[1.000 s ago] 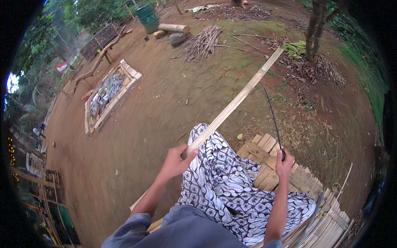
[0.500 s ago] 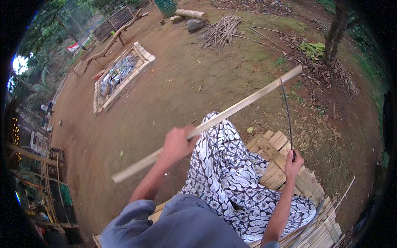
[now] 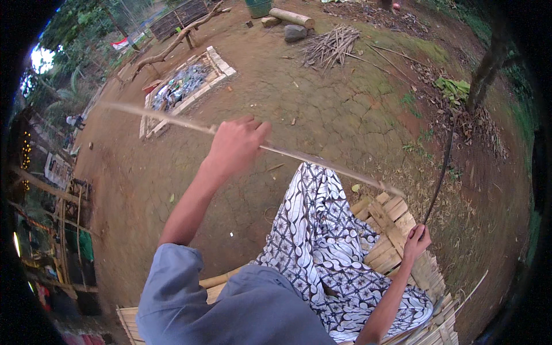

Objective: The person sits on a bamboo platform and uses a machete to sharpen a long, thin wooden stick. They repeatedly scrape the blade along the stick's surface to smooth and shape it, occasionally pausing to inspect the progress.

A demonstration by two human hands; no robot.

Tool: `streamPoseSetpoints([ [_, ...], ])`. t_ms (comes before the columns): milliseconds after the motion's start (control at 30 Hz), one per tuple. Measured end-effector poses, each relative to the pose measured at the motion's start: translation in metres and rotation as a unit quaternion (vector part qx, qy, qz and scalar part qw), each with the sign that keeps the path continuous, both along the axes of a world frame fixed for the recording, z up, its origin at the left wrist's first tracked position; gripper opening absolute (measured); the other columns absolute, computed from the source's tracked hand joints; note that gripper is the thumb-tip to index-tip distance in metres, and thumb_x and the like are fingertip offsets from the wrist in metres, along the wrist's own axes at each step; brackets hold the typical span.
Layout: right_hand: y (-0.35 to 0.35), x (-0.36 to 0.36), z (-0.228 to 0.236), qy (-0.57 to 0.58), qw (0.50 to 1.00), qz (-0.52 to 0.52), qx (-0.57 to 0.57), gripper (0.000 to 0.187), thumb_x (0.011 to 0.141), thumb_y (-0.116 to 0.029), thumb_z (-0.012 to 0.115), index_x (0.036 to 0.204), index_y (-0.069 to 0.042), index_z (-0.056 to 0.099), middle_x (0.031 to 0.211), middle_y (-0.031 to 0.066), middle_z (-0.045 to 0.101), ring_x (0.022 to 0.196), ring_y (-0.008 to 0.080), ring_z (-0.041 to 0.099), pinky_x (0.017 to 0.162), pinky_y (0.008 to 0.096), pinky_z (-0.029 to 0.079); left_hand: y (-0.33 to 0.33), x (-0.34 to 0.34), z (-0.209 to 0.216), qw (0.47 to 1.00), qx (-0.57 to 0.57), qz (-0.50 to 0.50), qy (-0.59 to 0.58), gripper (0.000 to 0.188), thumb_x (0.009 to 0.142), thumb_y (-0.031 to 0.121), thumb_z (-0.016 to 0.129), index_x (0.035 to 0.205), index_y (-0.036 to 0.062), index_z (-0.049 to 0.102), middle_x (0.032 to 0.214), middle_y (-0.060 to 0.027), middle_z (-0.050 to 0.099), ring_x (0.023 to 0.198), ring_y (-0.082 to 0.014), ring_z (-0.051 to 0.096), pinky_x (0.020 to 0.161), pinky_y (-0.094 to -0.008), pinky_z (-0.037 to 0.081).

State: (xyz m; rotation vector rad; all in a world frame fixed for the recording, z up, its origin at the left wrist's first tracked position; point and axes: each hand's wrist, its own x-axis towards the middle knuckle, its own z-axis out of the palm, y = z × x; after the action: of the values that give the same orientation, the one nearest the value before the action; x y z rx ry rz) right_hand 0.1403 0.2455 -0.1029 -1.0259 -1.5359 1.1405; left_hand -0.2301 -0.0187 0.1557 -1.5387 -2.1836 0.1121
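Nearest, your grey shirt gives way to patterned cloth over your legs, which rest on a slatted bamboo surface. Your right hand, above that surface, is closed around the lower end of a thin, dark tool slanting up and away. Your left hand is held out over the ground, fingers curled around a long pale strip partway along it. The strip runs crosswise, its blurred right end above the surface's far edge and apart from the tool. Farther off lie a brick-edged bed of debris, a tree trunk with green leaves near its foot, a stick pile, a grey stone and a log.
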Motion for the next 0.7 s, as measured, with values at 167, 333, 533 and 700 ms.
streamPoseSetpoints([
  [167, 0.011, 0.012, -0.007, 0.024, 1.0, -0.002, -0.011, 0.037, 0.096, -0.03, 0.046, 0.069, -0.005, 0.046, 0.057, -0.0029, 0.042, 0.047, 0.0036, 0.038, 0.039, 0.0189, 0.028, 0.002, -0.024, 0.037, 0.974, 0.152, -0.082, 0.149, 0.027, 0.073, 0.031, 0.066, 0.069, 0.01, 0.05, 0.065, -0.0025, 0.052, 0.068, -0.0201, 0.055, 0.068, -0.0359, 0.045],
  [333, 0.005, 0.009, 0.002, 0.03, 0.998, -0.021, -0.054, 0.039, 0.097, -0.033, 0.044, 0.07, -0.005, 0.045, 0.055, -0.0013, 0.042, 0.044, 0.0053, 0.038, 0.038, 0.0201, 0.028, -0.006, -0.03, 0.083, 0.894, 0.354, -0.09, 0.259, 0.03, 0.062, 0.032, 0.077, 0.068, 0.0104, 0.058, 0.077, -0.0027, 0.057, 0.09, -0.0215, 0.054, 0.091, -0.0479, 0.035],
  [533, 0.01, 0.009, -0.007, 0.073, 0.995, -0.035, -0.059, 0.041, 0.098, -0.035, 0.04, 0.07, -0.006, 0.044, 0.052, 0.0001, 0.042, 0.04, 0.0069, 0.038, 0.036, 0.0218, 0.028, 0.005, -0.022, 0.121, 0.814, 0.501, -0.102, 0.275, 0.033, 0.06, 0.028, 0.083, 0.081, 0.009, 0.066, 0.109, -0.0131, 0.053, 0.112, -0.0322, 0.047, 0.101, -0.0514, 0.033],
  [700, 0.004, 0.006, 0.014, 0.106, 0.989, -0.06, -0.086, 0.044, 0.097, -0.038, 0.039, 0.068, -0.006, 0.043, 0.051, 0.0007, 0.042, 0.04, 0.008, 0.039, 0.036, 0.0231, 0.029, 0.014, -0.024, 0.129, 0.792, 0.585, -0.173, -0.022, 0.04, 0.065, 0.015, 0.082, 0.099, 0.0045, 0.063, 0.12, -0.018, 0.051, 0.122, -0.0316, 0.044, 0.094, -0.0404, 0.048],
])
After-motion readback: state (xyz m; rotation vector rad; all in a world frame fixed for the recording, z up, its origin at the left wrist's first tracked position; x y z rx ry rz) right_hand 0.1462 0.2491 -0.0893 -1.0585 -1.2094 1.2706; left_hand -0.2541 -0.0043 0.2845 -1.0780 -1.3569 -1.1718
